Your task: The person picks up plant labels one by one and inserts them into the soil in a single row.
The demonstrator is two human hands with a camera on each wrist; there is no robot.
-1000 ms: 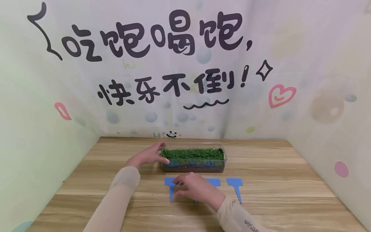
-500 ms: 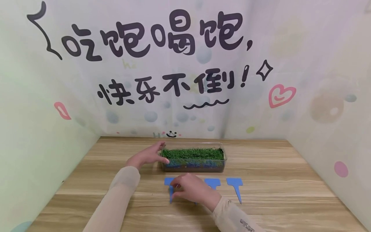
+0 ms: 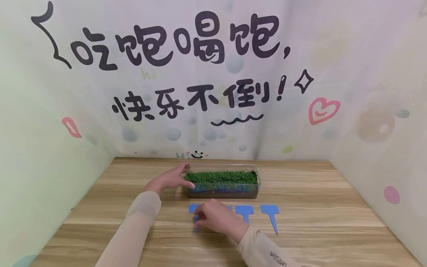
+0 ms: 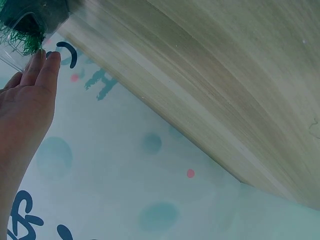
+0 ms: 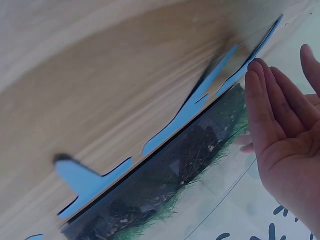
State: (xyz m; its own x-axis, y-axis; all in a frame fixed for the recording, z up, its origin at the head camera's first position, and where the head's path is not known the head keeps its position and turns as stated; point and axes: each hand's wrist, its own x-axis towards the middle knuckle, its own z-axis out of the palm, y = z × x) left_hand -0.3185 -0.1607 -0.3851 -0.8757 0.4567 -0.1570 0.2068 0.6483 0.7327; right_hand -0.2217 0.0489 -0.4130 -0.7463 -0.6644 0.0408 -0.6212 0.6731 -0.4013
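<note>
A clear rectangular box (image 3: 217,193) with dark soil and green grass (image 3: 221,178) stands toward the back of the table. My left hand (image 3: 170,178) holds its left end, thumb at the front and fingers at the back; in the left wrist view those fingers look fairly straight. Several blue T-shaped plant labels (image 3: 269,210) lie in a row before the box, pointed ends toward me. Over the leftmost label (image 3: 192,208) is my right hand (image 3: 217,218), partly hiding it and its neighbour. In the right wrist view, thumb and fingers stand apart with nothing between them.
The wood-grain table (image 3: 317,230) is bounded by a printed cloth backdrop (image 3: 213,141) behind and pale walls (image 3: 383,148) at the sides.
My right hand has shifted slightly left toward the leftmost label, uncovering more of the labels to its right. The left hand and the box have stayed in place.
</note>
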